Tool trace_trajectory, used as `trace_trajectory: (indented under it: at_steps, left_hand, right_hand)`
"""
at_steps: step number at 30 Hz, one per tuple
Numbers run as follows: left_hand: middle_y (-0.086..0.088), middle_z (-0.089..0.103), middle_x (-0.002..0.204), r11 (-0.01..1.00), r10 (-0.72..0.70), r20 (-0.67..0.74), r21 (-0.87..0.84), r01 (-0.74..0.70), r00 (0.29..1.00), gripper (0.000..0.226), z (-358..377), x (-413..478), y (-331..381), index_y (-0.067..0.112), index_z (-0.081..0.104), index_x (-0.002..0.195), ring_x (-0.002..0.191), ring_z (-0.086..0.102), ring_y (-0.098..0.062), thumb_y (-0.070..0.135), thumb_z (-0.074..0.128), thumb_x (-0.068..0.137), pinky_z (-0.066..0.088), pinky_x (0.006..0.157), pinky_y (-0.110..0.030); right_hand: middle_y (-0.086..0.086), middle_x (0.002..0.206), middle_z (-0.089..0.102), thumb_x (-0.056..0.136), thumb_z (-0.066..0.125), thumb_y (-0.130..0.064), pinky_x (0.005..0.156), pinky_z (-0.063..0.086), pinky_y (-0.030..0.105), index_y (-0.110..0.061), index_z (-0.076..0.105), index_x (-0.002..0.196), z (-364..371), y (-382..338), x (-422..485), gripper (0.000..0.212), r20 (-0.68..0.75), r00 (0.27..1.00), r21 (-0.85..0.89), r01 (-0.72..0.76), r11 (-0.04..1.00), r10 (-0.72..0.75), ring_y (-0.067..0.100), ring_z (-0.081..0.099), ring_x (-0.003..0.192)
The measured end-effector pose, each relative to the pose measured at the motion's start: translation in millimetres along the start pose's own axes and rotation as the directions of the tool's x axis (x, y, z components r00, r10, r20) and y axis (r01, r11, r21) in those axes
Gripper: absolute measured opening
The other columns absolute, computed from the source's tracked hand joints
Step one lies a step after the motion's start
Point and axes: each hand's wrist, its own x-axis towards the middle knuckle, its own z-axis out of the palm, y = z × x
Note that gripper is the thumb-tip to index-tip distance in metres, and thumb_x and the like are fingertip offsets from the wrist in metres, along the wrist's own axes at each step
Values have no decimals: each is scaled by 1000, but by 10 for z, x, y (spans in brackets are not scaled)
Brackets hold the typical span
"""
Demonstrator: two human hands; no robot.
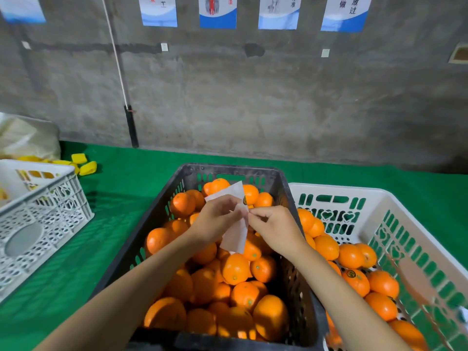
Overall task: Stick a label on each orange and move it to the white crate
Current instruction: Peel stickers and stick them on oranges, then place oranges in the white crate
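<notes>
A black crate (pixel 162 214) in the middle is piled with several oranges (pixel 235 268). Above it my left hand (pixel 215 220) grips a white strip of label backing paper (pixel 236 236), which carries a dark round label (pixel 245 200) near its upper edge. My right hand (pixel 274 229) pinches at the strip's right edge with thumb and fingertips. To the right stands the white crate (pixel 374 198), with several oranges (pixel 382 283) lying in it, one showing a dark label (pixel 351 274).
A second white crate (pixel 50 203) sits at the left on the green table cover (pixel 121 183). Yellow pieces (pixel 84 164) and a pale bag (pixel 27 138) lie behind it. A grey concrete wall with posters backs the table.
</notes>
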Motion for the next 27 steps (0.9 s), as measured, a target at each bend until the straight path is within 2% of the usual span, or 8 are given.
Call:
trace_trajectory:
  at_steps: [3,5,9,14,16,21,24,27]
  left_hand:
    - [10,65,80,998,-47,19,44,46,999,14,22,-61,24,12,64,88,78,61,0,16,56,99,46,68,-14]
    - [0,63,85,995,-96,22,-21,96,995,13,-18,-94,57,2,63,96,77,61,-1,13,55,100,48,68,-16]
    - [-10,61,88,987,-129,33,100,125,991,17,-135,-246,84,10,60,96,77,61,-2,25,55,102,49,67,-17]
    - [-8,60,87,993,-102,-329,17,114,939,13,-425,-408,48,14,54,90,80,65,-18,20,52,102,56,72,-41]
    - [-2,56,88,973,-41,-448,186,138,893,16,-589,-484,-7,19,51,90,82,61,-22,27,46,104,51,73,-42]
    - [-5,44,70,830,114,-452,532,165,885,28,-717,-598,-111,18,33,85,71,55,-41,34,32,107,44,63,-46]
    - [1,40,60,810,123,-457,559,177,881,27,-714,-540,-131,17,32,86,63,53,-40,34,31,107,35,53,-42]
    - [-3,44,66,844,67,-480,495,208,875,30,-744,-550,-194,12,36,87,68,54,-41,35,31,107,44,59,-48]
  right_hand:
    - [3,51,41,97,53,-16,50,27,25,1,48,60,26,-58,-72,41,88,995,49,-47,998,42,13,33,50]
    - [3,56,59,97,54,-16,55,37,28,6,58,66,30,-79,-82,38,115,987,145,-131,981,114,24,47,53]
    - [6,64,68,93,57,-14,61,45,32,1,66,67,84,-128,-109,32,80,981,214,-189,958,176,13,55,59]
    - [15,60,58,90,64,-18,54,43,36,2,64,66,161,-132,-173,31,-31,995,57,-89,994,91,21,50,55]
    - [6,70,68,87,70,-22,62,49,39,-7,74,75,192,-246,-156,20,47,997,-44,-54,998,56,18,61,67]
    - [-6,70,62,85,67,-38,51,36,28,-23,68,73,503,-669,-76,19,488,873,-436,265,860,-21,9,53,68]
    - [-2,59,43,87,62,-30,48,25,31,-20,51,63,735,-779,15,27,466,880,-488,344,802,-94,17,42,62]
    - [6,70,53,87,57,-26,51,29,33,-15,45,67,973,-714,-20,25,393,915,-478,289,830,-93,25,48,69]
